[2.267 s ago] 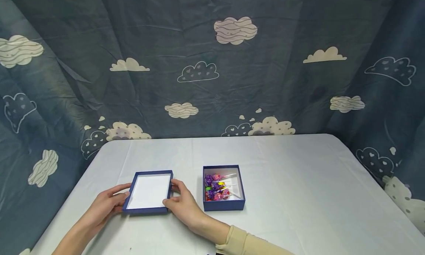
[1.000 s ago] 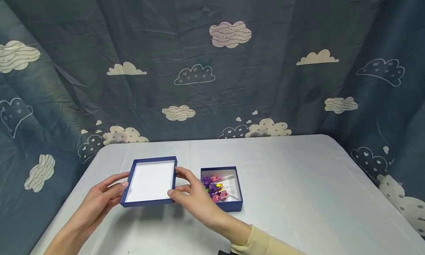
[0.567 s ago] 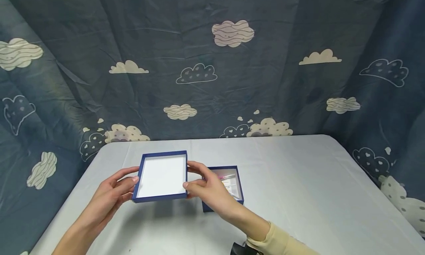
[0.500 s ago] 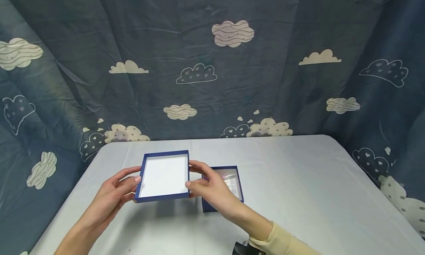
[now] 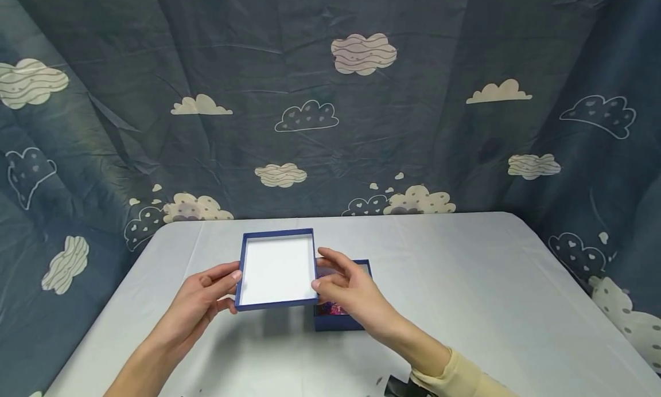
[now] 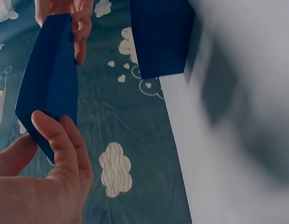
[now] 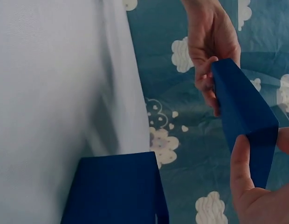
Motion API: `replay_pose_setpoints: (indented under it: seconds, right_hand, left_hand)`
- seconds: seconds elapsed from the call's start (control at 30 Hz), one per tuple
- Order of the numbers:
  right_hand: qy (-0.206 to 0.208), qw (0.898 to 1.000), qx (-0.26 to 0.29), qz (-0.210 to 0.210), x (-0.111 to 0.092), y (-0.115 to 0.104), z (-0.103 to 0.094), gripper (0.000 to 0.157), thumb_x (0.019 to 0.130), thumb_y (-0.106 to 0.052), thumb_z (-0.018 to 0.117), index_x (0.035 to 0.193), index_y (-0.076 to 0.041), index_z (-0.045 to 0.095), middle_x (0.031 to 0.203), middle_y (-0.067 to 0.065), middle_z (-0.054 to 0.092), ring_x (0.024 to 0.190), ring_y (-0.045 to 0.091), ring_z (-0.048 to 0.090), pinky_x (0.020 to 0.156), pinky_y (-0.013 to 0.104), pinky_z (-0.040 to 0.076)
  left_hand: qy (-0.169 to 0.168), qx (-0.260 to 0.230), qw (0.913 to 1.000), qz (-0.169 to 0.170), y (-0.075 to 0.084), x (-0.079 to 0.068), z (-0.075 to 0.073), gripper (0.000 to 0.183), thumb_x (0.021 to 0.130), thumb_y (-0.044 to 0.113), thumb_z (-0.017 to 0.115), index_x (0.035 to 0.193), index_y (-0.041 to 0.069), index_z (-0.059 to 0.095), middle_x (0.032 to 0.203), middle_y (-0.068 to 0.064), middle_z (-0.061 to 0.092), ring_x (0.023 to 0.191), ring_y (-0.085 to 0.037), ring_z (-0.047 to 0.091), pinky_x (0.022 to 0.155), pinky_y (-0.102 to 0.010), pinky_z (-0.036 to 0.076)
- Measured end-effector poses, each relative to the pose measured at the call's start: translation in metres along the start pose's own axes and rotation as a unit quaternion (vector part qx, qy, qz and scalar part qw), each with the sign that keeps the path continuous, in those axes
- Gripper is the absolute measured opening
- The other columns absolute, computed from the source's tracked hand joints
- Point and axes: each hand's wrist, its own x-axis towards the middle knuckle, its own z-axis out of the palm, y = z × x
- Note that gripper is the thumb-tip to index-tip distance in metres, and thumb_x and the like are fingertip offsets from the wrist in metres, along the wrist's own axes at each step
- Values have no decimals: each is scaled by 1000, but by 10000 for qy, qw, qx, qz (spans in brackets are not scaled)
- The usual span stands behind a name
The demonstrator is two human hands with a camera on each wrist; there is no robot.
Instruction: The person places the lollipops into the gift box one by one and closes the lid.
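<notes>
Both hands hold a blue box lid (image 5: 279,269) above the table, its white inner side toward the head camera. My left hand (image 5: 202,299) grips the lid's left edge, thumb on the near side and fingers behind. At the right edge my right hand (image 5: 356,291) pinches it between thumb and fingers. Behind the right hand stands a blue box (image 5: 338,323) on the table, partly covered by hand and lid. A little of the wrapped lollipops (image 5: 333,309) shows inside it. The left wrist view shows the lid's blue outside (image 6: 51,70); the right wrist view shows the box's side (image 7: 116,186).
A white cloth covers the table (image 5: 454,294). A dark curtain with cloud prints (image 5: 403,116) hangs behind and at both sides. A black strap-like item (image 5: 405,387) shows beneath the right sleeve (image 5: 459,377).
The lid has risen from near the table and moved right in both hands, toward the box. Lid and right hand now hide most of the lollipops, which were in plain sight earlier.
</notes>
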Motion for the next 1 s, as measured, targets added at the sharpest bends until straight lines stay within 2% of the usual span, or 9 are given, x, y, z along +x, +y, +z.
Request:
replay_pose_setpoints:
  seconds: [0.17,0.33,0.57,0.8,0.87,1.0]
  right_hand:
    - [-2,10000,-31,72,-2,-3,-10,64,93,-15,68,147,2,38,128,20,54,103,23,61,83,29,53]
    - [20,9994,-348,66,-4,-4,-22,55,94,-17,68,140,4,47,121,17,59,105,25,58,86,29,51]
    - [199,9980,-541,274,-6,-1,-38,50,95,-20,65,137,4,51,117,17,60,92,26,59,78,32,52]
    - [354,9969,-590,383,-7,-3,-51,49,96,-25,65,133,4,54,116,18,57,88,27,61,83,34,52]
    - [386,9966,-631,376,-8,-4,-54,50,96,-26,65,134,4,53,111,18,57,86,27,60,82,34,53]
    - [453,9958,-715,357,-10,-5,-59,52,96,-26,66,137,3,51,95,18,58,80,25,58,77,33,55]
  left_hand:
    - [-203,-156,9997,49,0,0,7,56,95,23,67,140,-4,46,123,-16,61,96,-25,60,71,-27,53]
    - [-388,-250,9989,106,0,1,16,53,94,18,67,138,-4,47,124,-17,60,98,-26,60,75,-31,54]
    - [-578,-294,9977,187,-2,6,31,49,93,15,68,134,-4,49,122,-17,59,97,-26,59,76,-34,55]
    - [-536,-304,9978,233,-3,14,44,46,92,18,70,130,-1,54,119,-17,61,98,-28,59,78,-37,55]
    - [-496,-302,9980,237,-3,16,47,46,92,19,71,130,0,55,115,-16,61,96,-27,58,77,-37,55]
    - [-543,-315,9975,326,-4,18,50,46,91,17,71,132,3,54,91,-12,60,80,-23,55,70,-34,54]
